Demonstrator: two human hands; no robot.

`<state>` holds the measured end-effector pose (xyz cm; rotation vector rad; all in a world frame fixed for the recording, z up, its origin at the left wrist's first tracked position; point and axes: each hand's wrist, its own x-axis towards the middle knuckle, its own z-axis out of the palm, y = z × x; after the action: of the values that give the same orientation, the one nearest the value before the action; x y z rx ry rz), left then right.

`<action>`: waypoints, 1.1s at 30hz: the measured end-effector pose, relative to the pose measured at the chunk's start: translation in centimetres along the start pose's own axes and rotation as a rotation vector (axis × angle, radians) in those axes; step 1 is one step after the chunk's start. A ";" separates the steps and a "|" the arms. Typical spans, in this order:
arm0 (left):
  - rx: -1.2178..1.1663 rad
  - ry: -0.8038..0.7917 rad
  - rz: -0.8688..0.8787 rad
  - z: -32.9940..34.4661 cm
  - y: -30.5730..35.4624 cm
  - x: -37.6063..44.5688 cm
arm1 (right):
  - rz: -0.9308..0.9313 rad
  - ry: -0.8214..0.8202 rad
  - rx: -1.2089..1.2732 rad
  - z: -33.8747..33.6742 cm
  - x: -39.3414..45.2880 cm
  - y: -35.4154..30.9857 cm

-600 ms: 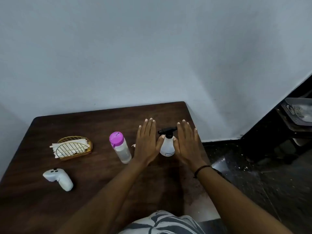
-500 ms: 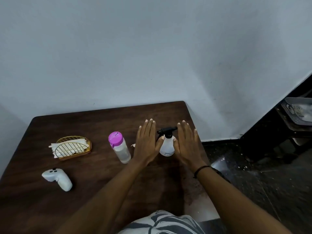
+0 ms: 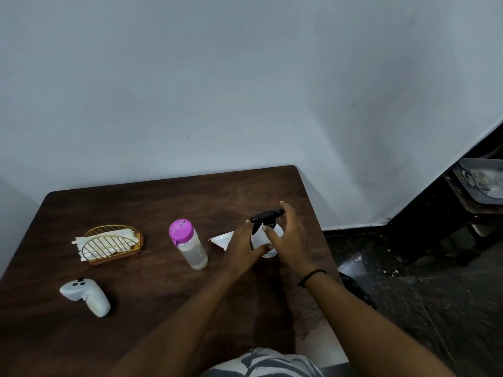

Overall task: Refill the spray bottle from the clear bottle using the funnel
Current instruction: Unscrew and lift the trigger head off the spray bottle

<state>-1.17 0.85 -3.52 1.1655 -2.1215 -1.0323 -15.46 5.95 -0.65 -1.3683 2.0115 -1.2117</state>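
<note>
Wrapping around the white spray bottle near the table's right edge, the left hand and right hand are curling their fingers against its body below the black trigger head. Behind the left hand, the white funnel is lying beside the pink-capped clear bottle.

Small white spray bottle with black trigger head, upright near the table's right edge, head on, nozzle pointing left, body partly hidden. Clear bottle just left of it, standing upright with a pink cap shut, pale liquid most of the way up. White funnel lying tipped over between those two, mostly hidden.
</note>
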 end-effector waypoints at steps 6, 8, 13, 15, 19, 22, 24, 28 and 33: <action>-0.139 0.079 -0.165 1.4 0.6 0.4 | 0.017 0.024 0.066 0.6 0.6 -0.6; -0.167 0.098 -0.165 1.5 0.7 0.6 | 0.034 0.034 0.084 0.7 0.5 -0.8; -0.230 0.135 -0.216 2.3 0.2 0.7 | 0.053 0.056 0.085 1.4 0.2 -0.8; -0.229 0.163 -0.247 2.8 -0.2 0.7 | 0.049 0.060 0.079 1.6 0.3 -0.7; -0.226 0.184 -0.308 3.7 -1.3 0.8 | 0.042 0.063 0.045 1.3 0.6 -0.6; -0.288 0.148 -0.321 4.1 -1.8 1.0 | 0.042 0.065 0.053 1.0 0.9 -0.8; -0.314 0.124 -0.326 4.1 -1.7 1.1 | 0.040 0.053 0.068 0.9 1.1 -0.7; -0.263 0.117 -0.305 4.3 -1.6 1.4 | 0.009 0.031 0.084 0.8 1.2 -0.4; -0.191 0.082 -0.308 4.3 -2.5 1.8 | -0.049 -0.110 0.074 0.3 1.6 0.1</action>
<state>-3.92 0.06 -7.95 1.4402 -1.7715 -1.2662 -15.95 4.43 -0.74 -1.4237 1.8509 -1.1925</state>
